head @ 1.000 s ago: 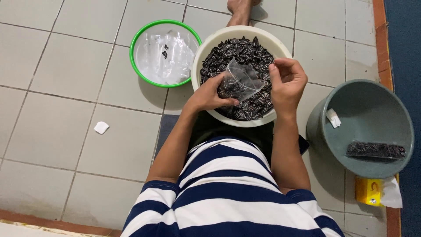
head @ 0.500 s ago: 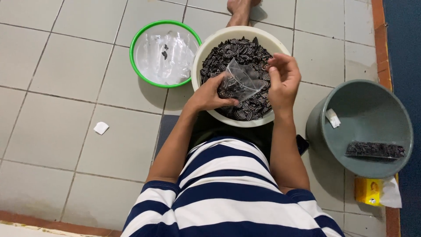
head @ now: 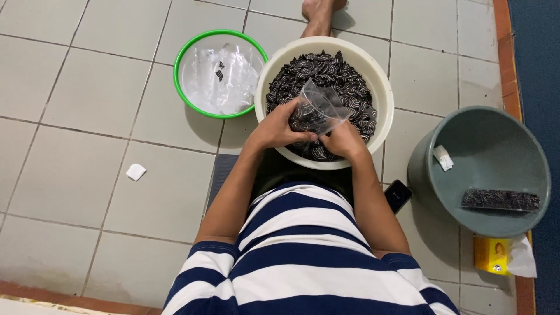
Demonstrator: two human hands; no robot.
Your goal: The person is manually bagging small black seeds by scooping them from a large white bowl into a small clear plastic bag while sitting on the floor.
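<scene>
A cream bowl (head: 382, 81) on the tiled floor in front of me is full of dark striped pieces (head: 338, 76). Over its near side I hold a small clear plastic bag (head: 321, 111) with some of the dark pieces inside. My left hand (head: 277, 129) grips the bag's left side. My right hand (head: 344, 141) is low at the bowl's near edge, against the bag's bottom, fingers curled on it.
A green-rimmed bowl (head: 189, 52) of clear plastic bags sits to the left. A grey-green basin (head: 484, 163) on the right holds one filled dark packet (head: 500, 200). A black phone (head: 397, 195), a yellow box (head: 491, 255), a paper scrap (head: 136, 172) and a bare foot (head: 318, 11) are nearby.
My right hand has dropped from above the bowl's right side down to the near rim beside my left hand. The bag now stands more upright between both hands.
</scene>
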